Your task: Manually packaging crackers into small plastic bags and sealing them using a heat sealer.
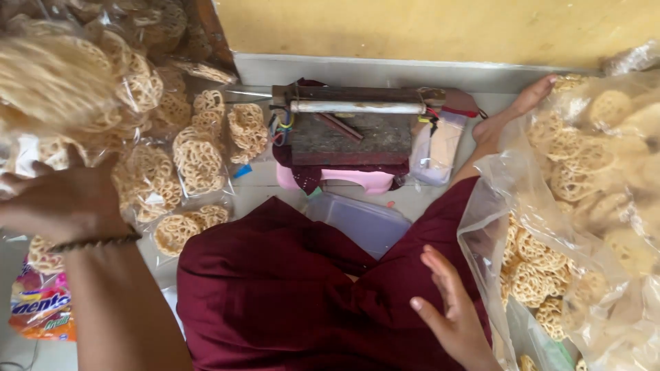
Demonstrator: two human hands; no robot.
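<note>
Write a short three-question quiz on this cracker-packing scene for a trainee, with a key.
1. True or false: the right hand is gripping a packet of crackers.
2. Which lies straight ahead of the person, against the wall? A) a wooden block with a white rod on top B) a metal bowl C) a pair of scissors
3. What does the left hand touch?

Key
1. False: it hovers open over the maroon cloth, beside the big clear bag of crackers, holding nothing.
2. A
3. The small sealed cracker packets piled on the person's left; whether it grips one cannot be told.
</note>
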